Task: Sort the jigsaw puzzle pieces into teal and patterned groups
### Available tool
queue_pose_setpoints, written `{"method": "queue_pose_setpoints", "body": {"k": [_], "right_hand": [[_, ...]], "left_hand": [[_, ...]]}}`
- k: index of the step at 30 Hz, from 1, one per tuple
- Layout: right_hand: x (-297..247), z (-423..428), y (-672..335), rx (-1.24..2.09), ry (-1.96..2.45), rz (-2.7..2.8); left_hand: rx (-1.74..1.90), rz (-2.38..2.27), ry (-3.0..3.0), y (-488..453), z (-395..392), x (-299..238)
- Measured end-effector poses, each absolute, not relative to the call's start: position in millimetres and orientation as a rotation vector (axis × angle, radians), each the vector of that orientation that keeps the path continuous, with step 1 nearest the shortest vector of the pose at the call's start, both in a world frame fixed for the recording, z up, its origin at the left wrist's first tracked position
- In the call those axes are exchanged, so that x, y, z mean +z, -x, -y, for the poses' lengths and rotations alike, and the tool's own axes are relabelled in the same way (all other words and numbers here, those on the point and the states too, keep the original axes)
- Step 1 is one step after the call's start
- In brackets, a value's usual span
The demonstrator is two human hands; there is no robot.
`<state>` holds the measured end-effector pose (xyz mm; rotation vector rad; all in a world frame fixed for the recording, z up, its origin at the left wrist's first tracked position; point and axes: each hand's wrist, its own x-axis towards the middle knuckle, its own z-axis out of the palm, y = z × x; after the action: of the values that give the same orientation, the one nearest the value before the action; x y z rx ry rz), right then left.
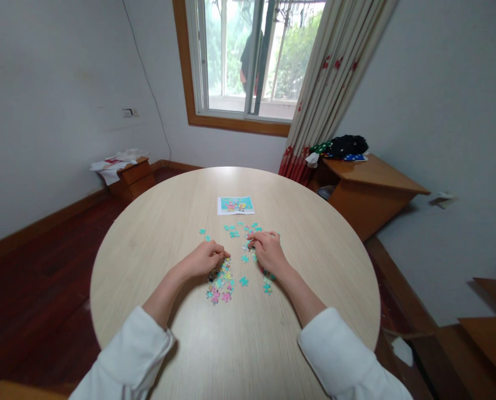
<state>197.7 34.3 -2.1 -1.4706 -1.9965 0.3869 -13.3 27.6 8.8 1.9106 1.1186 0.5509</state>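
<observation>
My left hand (pixel 205 259) rests at the upper left of a heap of small jigsaw puzzle pieces (pixel 220 283) in pink, yellow and teal. Its fingers are curled together at the heap's top edge; whatever is between the fingertips is hidden. Over another group of pieces to the right lies my right hand (pixel 268 251), its fingers apart and bent, the tips touching down among them. A teal puzzle piece (pixel 243 281) lies alone between the two groups. Behind the hands, a printed reference picture (pixel 236 205) with cartoon figures lies flat on the table.
The round pale wooden table (pixel 148 233) carries all the pieces. Several loose teal pieces (pixel 232 230) are scattered beyond my hands. A wooden cabinet (pixel 368 183) with cloths on top stands behind right. At the back left is a low wooden stand (pixel 135 176) under papers.
</observation>
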Motion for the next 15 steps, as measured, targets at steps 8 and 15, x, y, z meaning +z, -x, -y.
{"method": "queue_pose_setpoints", "body": {"k": [8,15], "right_hand": [[-5.9,-31.1,-191.4,0.454,1.35,2.109],[-1.3,-14.0,-176.4,0.8,1.074,2.214]], "left_hand": [[0.576,-1.108,-1.896,12.3,-26.2,8.2],[0.786,-1.313,-1.991,13.7,-33.2,0.8]]}}
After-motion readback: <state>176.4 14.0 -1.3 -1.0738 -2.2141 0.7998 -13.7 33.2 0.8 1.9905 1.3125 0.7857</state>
